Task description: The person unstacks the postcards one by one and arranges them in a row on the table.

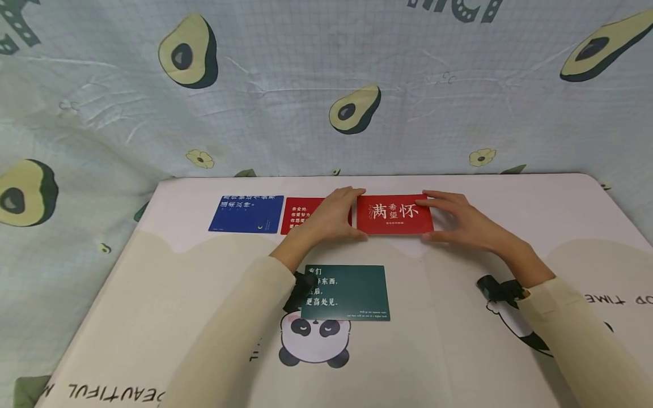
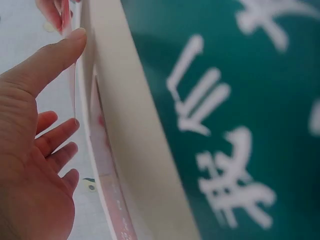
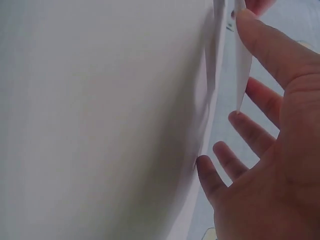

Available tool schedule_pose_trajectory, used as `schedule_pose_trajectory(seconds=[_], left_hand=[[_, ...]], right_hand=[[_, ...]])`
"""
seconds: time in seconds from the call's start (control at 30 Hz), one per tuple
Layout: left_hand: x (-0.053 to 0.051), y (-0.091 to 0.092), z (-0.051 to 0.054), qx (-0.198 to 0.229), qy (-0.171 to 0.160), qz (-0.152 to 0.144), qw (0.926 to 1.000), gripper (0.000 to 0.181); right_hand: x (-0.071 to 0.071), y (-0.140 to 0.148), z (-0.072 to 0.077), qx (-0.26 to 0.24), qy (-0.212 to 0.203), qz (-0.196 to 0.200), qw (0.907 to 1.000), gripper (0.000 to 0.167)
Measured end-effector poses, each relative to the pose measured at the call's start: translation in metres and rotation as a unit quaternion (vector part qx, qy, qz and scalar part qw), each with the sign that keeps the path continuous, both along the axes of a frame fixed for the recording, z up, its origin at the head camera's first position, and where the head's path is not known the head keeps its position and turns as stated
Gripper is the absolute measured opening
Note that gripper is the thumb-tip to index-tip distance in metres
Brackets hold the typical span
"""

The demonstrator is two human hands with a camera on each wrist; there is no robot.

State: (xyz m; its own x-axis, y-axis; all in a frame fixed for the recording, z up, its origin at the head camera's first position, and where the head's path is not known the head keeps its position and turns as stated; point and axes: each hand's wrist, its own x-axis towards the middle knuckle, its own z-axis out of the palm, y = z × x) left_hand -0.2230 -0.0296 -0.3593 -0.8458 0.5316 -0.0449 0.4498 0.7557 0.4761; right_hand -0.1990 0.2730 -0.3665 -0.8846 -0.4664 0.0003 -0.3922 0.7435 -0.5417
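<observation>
A red card (image 1: 395, 222) with large white characters is held between both hands at the far side of the table. My left hand (image 1: 333, 216) grips its left edge between thumb and fingers. The right edge is held the same way by my right hand (image 1: 459, 222). In the right wrist view the card (image 3: 243, 65) shows nearly edge-on, raised off the tabletop. A second red card (image 1: 297, 217) lies just left, partly hidden behind the left hand. Left of that lies a blue card (image 1: 245, 219). A dark green card (image 1: 354, 294) lies nearer, by the left wrist.
The pale tabletop (image 1: 168, 294) bears printed lettering and a printed panda (image 1: 314, 339) in front of the green card. Behind the table's far edge hangs a light cloth (image 1: 275, 124) with avocado prints. Black straps (image 1: 502, 290) sit at the wrists.
</observation>
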Motion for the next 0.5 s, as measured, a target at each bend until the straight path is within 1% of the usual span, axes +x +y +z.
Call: schedule_pose_trajectory(seconds=[0.17,0.3,0.5], left_hand=[[-0.0033,-0.0010,-0.0028,-0.013,0.000,-0.005,0.9999,0.095],[-0.0059,-0.0017,-0.0043,-0.017,0.006,-0.011,0.9998,0.095],[-0.0070,-0.0028,-0.0055,-0.020,0.003,-0.010,0.9998,0.095]], right_hand=[[-0.0040,-0.0032,-0.0012,0.016,-0.004,-0.005,0.9999,0.076],[-0.0059,-0.0058,0.0004,0.024,-0.007,0.005,0.9997,0.076],[-0.0092,-0.0074,-0.0002,0.046,-0.016,0.000,0.9988,0.079]])
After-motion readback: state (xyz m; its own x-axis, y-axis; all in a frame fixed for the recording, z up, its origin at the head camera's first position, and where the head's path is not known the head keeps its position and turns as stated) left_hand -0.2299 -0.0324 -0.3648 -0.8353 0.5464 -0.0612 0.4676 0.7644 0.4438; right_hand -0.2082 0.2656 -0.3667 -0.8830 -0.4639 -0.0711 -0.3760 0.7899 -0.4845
